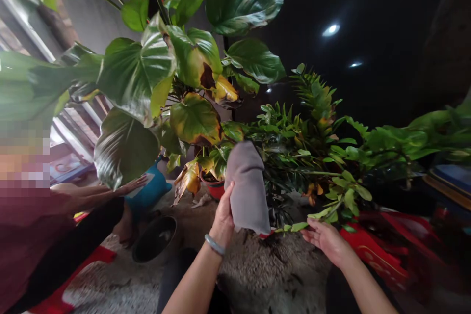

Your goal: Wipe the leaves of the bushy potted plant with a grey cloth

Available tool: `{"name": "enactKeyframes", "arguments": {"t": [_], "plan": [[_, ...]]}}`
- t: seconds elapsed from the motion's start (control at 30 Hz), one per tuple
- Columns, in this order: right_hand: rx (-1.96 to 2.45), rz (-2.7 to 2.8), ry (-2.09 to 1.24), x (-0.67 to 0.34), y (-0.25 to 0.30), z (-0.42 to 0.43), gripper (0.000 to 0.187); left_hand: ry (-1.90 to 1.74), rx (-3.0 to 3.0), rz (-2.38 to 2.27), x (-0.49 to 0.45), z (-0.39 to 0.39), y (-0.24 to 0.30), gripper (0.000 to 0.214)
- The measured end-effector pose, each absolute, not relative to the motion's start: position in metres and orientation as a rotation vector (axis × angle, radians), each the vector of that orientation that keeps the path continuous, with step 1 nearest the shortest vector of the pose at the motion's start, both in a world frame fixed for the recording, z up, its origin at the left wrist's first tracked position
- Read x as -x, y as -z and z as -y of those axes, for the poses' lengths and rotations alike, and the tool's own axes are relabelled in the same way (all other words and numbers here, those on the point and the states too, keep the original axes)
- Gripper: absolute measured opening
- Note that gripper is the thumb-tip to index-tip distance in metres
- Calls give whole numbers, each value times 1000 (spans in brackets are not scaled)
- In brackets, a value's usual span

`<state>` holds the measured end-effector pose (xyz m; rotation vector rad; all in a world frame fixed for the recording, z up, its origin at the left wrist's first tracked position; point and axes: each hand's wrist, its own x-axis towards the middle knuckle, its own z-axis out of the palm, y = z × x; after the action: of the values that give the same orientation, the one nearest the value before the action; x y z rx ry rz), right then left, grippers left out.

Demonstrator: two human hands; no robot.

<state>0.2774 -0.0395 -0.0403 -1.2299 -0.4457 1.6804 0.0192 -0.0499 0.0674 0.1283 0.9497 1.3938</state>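
My left hand (223, 213), with a pale bangle at the wrist, grips a folded grey cloth (247, 189) and holds it upright in front of the plants. On the right, my right hand (326, 240) has its thumb and fingers at a thin leafy stem (331, 212), whose green leaves run past the fingertips toward the middle. Its fingers are closed about the stem's leaves, the others loosely extended. Behind the cloth stands a red pot (214, 187) with browned, yellowing leaves over it.
Large-leaved plants (138, 68) rise at the left and centre. A person (27, 240) sits at the far left by a blue object (152, 189). A dark basin (154, 239) rests on the ground. Red items (379, 250) lie at the right.
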Motion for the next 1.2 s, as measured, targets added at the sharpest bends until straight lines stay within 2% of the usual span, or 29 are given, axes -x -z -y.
{"name": "enactKeyframes", "arguments": {"t": [0.1,0.17,0.27,0.4,0.47,0.57,0.67,0.77,0.93,1.0,1.1,1.2], "plan": [[1255,421,-1692,-279,43,39,28,-1057,-118,-1044,-32,88,-19,35],[1267,424,-1700,-280,46,39,27,-993,-218,-972,-36,109,-1,47],[1257,441,-1703,-280,48,39,24,-1059,-370,-849,-41,102,-20,61],[1257,449,-1680,-277,46,40,23,-1261,-376,-871,-56,37,-86,44],[1260,436,-1667,-276,45,40,23,-1312,-445,-909,-69,14,-100,39],[1247,456,-1682,-277,45,39,20,-1286,-633,-1023,-91,18,-80,36],[1249,479,-1722,-280,46,38,21,-1050,-782,-1080,-101,54,-45,31],[1255,468,-1726,-281,47,38,20,-890,-843,-1003,-91,76,-43,37],[1261,465,-1693,-275,45,40,20,-1190,-845,-828,-54,47,-97,54],[1269,447,-1686,-274,44,40,21,-1356,-717,-881,-41,37,-99,55],[1283,426,-1709,-277,42,40,23,-1324,-586,-995,-32,54,-67,55],[1299,426,-1742,-283,44,39,24,-1037,-623,-979,-29,92,-28,55]]}}
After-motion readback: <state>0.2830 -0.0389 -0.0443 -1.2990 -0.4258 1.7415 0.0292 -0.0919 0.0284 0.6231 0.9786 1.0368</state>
